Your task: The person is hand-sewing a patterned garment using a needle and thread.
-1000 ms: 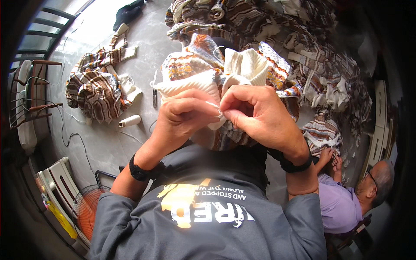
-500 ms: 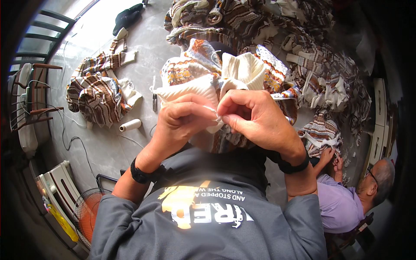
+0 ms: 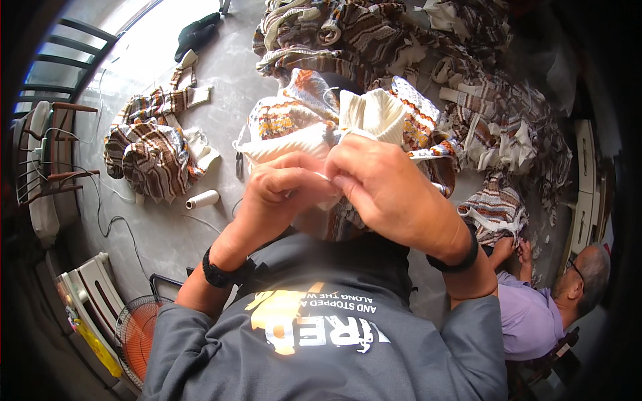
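Note:
Across my lap lies a patterned knit sweater (image 3: 287, 117) with white ribbed edges and orange, yellow and blue bands. My left hand (image 3: 284, 190) is closed in a pinch on a small white bit of its edge. Fingertip to fingertip with it, my right hand (image 3: 381, 184) is closed in a pinch on the same spot. Whether a loose yarn end or a fold of ribbing sits between the fingertips is too small to tell. A white ribbed part (image 3: 371, 113) of the sweater stands up just beyond my right hand.
Striped knitwear heaps (image 3: 508, 120) spread over the floor ahead and right. At left are another striped sweater pile (image 3: 154, 154), a white yarn cone (image 3: 202, 199), a cable, a chair and an orange fan (image 3: 137, 334). A co-worker (image 3: 531, 317) sits at right, handling striped knitwear.
My right hand has turned and shifted slightly left, its fingers closing in nearer to my left fingertips. The sweater has moved a little, and the white bit shows less.

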{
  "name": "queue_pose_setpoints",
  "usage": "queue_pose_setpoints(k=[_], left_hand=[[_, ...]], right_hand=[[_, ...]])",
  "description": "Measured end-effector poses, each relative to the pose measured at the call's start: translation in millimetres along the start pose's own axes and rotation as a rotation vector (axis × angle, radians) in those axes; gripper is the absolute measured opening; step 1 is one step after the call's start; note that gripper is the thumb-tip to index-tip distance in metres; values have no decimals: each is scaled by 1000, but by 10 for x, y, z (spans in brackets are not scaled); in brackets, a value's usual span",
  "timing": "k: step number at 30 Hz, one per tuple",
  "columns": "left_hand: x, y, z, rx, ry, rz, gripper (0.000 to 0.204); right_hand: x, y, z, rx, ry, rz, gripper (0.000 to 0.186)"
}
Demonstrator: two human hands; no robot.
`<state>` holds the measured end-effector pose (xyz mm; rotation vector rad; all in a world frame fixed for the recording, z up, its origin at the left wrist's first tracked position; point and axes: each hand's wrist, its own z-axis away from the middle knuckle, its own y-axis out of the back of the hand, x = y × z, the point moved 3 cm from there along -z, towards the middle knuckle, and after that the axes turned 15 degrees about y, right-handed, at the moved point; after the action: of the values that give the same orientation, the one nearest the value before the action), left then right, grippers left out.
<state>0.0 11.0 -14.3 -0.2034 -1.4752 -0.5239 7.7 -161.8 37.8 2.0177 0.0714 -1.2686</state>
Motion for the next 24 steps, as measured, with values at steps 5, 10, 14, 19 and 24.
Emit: queue_pose_setpoints(k=[5,10,14,19,24], left_hand=[[-32,8,-14,32,-57,-53,13],[-60,5,-28,52,-115,-25,14],[-36,29,-1,68,-93,35,17],[-90,2,-1,-6,15,215,16],[-157,41,13,-72,153,408,7]], right_hand=[[-58,32,-86,-23,137,178,6],[7,38,-153,-91,128,5,7],[204,-3,-121,-80,-339,-729,4],[233,2,-149,16,-152,-502,8],[120,592,-354,441,48,-874,9]])
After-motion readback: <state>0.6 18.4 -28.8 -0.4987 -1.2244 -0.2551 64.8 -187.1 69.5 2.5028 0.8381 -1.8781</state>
